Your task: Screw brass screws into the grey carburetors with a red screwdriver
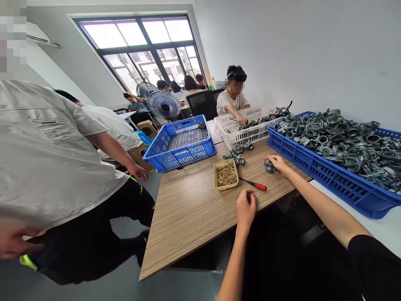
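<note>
My right hand [277, 164] grips a grey metal carburetor [269, 166] at the table's right side, just in front of the full blue crate. My left hand [246, 207] rests at the table's near edge with its fingers curled in, and nothing shows in them. Just beyond it lies a screwdriver with a red handle [260, 187], its shaft pointing left toward a small tray [215, 180] of brass-coloured screws [227, 175]. Behind that tray, several more carburetors [235, 157] sit on the wooden table [184, 200].
A blue crate [316, 169] heaped with carburetors stands at right. A white basket [225, 133] holds more; a seated person [232, 98] reaches into it. Another blue crate [184, 156], with one part inside, overhangs the table's far left. A person [56, 167] stands close at left.
</note>
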`<move>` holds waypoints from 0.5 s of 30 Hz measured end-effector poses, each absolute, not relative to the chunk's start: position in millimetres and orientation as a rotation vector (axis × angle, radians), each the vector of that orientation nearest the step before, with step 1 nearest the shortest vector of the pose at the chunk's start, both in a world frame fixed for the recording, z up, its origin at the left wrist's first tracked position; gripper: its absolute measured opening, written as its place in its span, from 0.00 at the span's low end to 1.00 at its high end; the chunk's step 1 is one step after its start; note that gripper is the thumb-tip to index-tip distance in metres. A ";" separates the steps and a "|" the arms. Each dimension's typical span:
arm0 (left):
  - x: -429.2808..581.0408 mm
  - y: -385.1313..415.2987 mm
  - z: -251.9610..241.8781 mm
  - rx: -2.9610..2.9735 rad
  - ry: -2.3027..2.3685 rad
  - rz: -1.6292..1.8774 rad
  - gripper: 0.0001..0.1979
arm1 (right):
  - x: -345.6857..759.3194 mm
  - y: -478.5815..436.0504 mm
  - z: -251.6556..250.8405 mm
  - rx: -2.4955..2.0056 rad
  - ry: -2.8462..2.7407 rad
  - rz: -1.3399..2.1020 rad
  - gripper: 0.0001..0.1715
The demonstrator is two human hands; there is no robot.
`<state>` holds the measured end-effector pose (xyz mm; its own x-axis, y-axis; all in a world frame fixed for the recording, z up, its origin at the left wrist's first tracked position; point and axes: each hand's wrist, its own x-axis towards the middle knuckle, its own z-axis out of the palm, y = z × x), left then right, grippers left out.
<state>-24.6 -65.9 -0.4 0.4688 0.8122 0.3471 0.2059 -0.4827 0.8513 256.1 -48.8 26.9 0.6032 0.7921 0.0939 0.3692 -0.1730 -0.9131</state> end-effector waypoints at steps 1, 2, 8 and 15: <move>-24.5 -66.0 -0.4 1.951 0.849 1.004 0.07 | 257.5 -51.0 26.4 -1.775 -0.951 0.495 0.36; -24.5 -66.0 -0.6 1.951 0.851 1.005 0.06 | 258.5 -52.4 26.2 -1.781 -0.955 0.486 0.36; -25.0 -65.2 -3.4 1.968 0.855 1.003 0.07 | 257.6 -50.3 36.4 -1.944 -1.029 0.397 0.27; -24.7 -65.4 -5.3 1.979 0.853 1.010 0.06 | 230.8 -28.8 50.0 -2.267 -1.106 0.255 0.19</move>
<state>-24.7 -65.4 -5.3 0.4682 0.8065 0.3609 0.2204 -0.5022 0.8362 230.8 -28.8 50.0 0.6351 0.7678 0.0845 0.6532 -0.4754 -0.5893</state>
